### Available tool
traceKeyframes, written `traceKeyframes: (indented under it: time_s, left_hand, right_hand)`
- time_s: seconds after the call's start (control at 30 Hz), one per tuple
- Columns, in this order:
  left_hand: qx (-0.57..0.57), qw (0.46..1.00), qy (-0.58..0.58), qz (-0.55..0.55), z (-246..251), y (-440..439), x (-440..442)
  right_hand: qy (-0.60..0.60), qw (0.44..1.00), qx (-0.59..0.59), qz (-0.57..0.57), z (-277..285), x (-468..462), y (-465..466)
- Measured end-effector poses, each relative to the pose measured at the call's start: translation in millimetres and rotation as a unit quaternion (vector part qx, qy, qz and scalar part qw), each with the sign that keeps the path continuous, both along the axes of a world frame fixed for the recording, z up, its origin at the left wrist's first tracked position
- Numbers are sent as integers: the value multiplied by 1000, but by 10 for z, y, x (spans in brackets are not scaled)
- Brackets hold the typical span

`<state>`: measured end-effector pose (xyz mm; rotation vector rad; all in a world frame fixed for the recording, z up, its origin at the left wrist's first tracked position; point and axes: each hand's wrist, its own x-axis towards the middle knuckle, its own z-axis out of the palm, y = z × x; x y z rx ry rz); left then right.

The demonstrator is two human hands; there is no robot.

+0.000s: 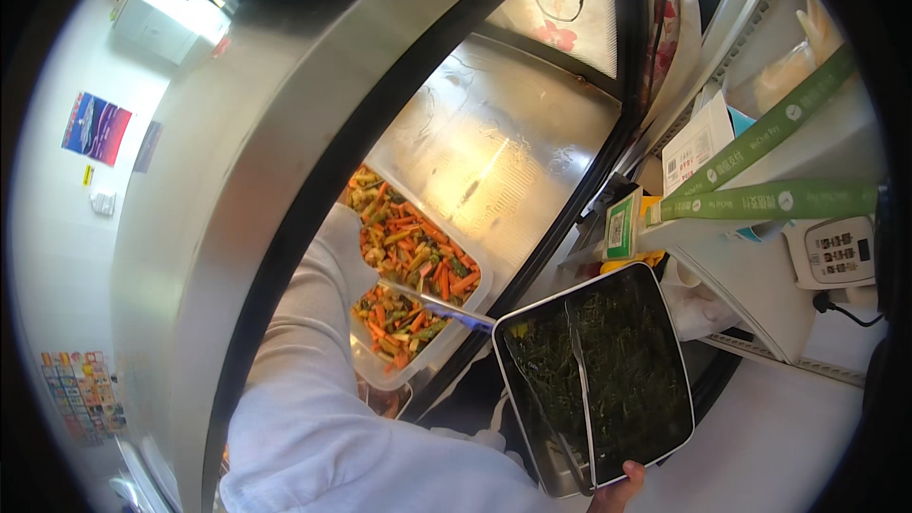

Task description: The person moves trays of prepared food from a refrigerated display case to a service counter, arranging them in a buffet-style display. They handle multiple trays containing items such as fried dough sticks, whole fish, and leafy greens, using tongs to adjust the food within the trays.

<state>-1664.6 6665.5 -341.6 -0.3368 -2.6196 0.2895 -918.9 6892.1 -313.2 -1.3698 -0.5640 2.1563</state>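
Observation:
My left hand, pale and seemingly gloved, reaches out of a white sleeve into a metal-floored display case. It is at the far side of two clear plastic containers of chopped vegetables with carrot strips, the upper container and the lower container. Its fingers are hidden, so what it holds cannot be seen. My right hand grips the bottom rim of a black, white-edged tray, thumb on top. The tray is tilted and holds dark green shredded food like seaweed. Long metal tongs lie across it.
The case's curved frame arches over my left arm. Against the tray's upper edge stands a green-bordered code sign. Green printed straps cross the right side, near a white keypad device and shelf.

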Motion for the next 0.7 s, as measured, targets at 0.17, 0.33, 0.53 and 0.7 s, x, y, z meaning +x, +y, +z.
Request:
traceKeyframes:
  time_s: [0.17,0.33,0.53,0.7]
  left_hand:
    - [262,962,28,-67,609,-87,1562]
    - [412,908,-72,13,823,-1011,3215]
    - [544,772,-240,224,617,-2141,4174]
    - [567,751,-288,179,252,-2392,4306]
  right_hand:
    - [44,998,-5,47,5,509,-1]
    - [56,990,-37,120,177,1125,52]
    - [59,991,-7,123,529,1447,-32]
    - [46,991,13,124,686,1609,-27]
